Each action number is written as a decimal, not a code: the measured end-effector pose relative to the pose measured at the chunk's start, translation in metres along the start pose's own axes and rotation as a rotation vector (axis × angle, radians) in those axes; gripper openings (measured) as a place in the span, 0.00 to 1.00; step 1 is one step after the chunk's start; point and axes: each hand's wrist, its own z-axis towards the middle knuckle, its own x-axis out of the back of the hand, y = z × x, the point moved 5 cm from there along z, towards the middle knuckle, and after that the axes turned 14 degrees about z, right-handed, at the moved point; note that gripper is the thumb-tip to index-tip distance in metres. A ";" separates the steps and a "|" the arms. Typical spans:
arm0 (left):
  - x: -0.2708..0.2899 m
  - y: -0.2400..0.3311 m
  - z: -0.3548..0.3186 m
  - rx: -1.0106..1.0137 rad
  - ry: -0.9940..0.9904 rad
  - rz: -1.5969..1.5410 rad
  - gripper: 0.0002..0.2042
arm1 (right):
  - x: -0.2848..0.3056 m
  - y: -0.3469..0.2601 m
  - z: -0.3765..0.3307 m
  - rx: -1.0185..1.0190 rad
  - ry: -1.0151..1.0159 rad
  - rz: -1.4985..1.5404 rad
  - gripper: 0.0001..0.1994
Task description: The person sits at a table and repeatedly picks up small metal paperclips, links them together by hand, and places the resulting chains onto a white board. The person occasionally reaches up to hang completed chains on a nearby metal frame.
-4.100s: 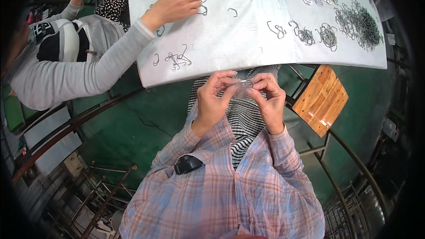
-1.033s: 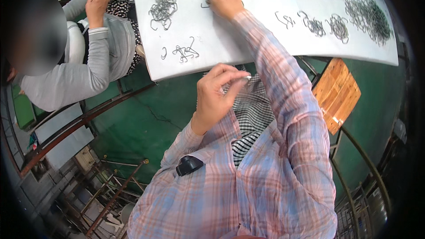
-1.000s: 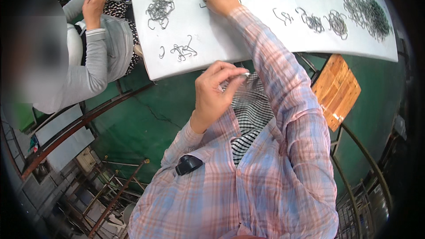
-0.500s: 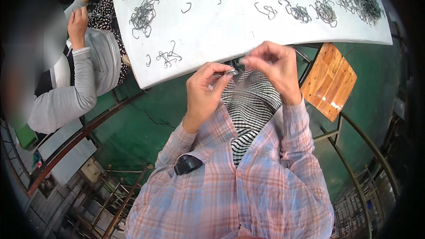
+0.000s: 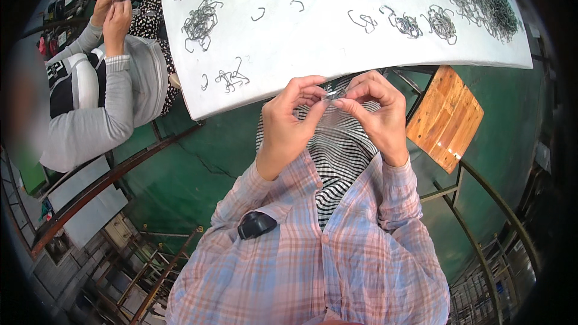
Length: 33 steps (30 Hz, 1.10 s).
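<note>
In front of the table's near edge, my left hand [image 5: 289, 121] pinches a small shiny bent metal piece [image 5: 331, 94] between thumb and fingertips. My right hand [image 5: 384, 111] meets it from the other side, its thumb and fingers closed at the same piece. Fingertips cover much of it, so its full shape is hidden. On the white table [image 5: 313, 42] beyond lie similar-looking bent wire hooks: a loose little group [image 5: 232, 78] at the near left, a tangled pile [image 5: 200, 23] behind it, and single hooks [image 5: 259, 14] farther in.
Smaller wire piles [image 5: 441, 21] and a big dark heap [image 5: 497, 12] cover the table's right part. A wooden stool seat [image 5: 447, 119] stands at my right, with metal rails [image 5: 500, 201] beside it. At the left sits a co-worker in a grey sleeve [image 5: 90, 135], hands [image 5: 117, 15] together.
My right hand has come down and left to the metal piece, where it now meets my left hand. The co-worker's two hands have come together. The view has shifted slightly.
</note>
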 end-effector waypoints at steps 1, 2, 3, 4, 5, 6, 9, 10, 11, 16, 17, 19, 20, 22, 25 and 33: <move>0.000 0.000 0.000 0.005 -0.001 0.009 0.17 | -0.002 -0.002 0.000 0.013 -0.012 -0.033 0.09; 0.000 0.001 0.000 0.009 -0.003 0.018 0.17 | -0.003 -0.005 -0.001 0.029 -0.013 -0.088 0.09; 0.000 0.002 0.000 0.014 -0.005 0.028 0.17 | -0.005 -0.011 -0.002 0.045 -0.013 -0.143 0.09; 0.001 0.003 0.001 -0.004 -0.001 0.037 0.17 | -0.006 -0.016 -0.003 0.059 -0.013 -0.200 0.09; 0.001 0.004 0.001 -0.023 0.002 0.047 0.17 | -0.006 -0.019 -0.003 0.051 -0.023 -0.206 0.09; 0.001 0.005 0.003 -0.040 0.005 0.057 0.17 | -0.006 -0.022 -0.002 0.042 -0.033 -0.211 0.09; 0.002 0.009 0.004 -0.085 -0.007 0.055 0.17 | -0.002 -0.020 -0.004 -0.023 -0.020 -0.197 0.08; 0.002 0.010 0.006 -0.121 -0.009 0.062 0.17 | -0.002 -0.022 -0.003 0.013 -0.002 -0.210 0.08; 0.003 0.012 0.005 -0.135 -0.010 0.060 0.17 | -0.002 -0.025 -0.003 0.048 0.016 -0.222 0.07; 0.015 0.029 0.004 -0.197 -0.001 0.053 0.15 | -0.011 -0.042 -0.004 0.142 0.031 -0.174 0.07; 0.017 0.032 0.004 -0.207 0.003 0.058 0.14 | -0.012 -0.044 -0.004 0.158 0.039 -0.109 0.07; 0.021 0.036 0.005 -0.289 0.063 0.056 0.13 | -0.017 -0.050 -0.004 0.196 0.047 0.020 0.06; 0.024 0.039 0.005 -0.328 0.088 0.059 0.13 | -0.020 -0.052 -0.004 0.204 0.035 0.107 0.05; 0.029 0.045 0.003 -0.365 0.128 0.053 0.12 | -0.025 -0.053 -0.007 0.194 0.057 0.212 0.05; 0.028 0.045 0.003 -0.376 0.130 0.033 0.10 | -0.026 -0.048 -0.006 0.138 0.063 0.268 0.05; 0.019 0.036 0.004 -0.297 0.116 0.061 0.08 | -0.021 -0.008 -0.007 0.049 0.145 0.584 0.04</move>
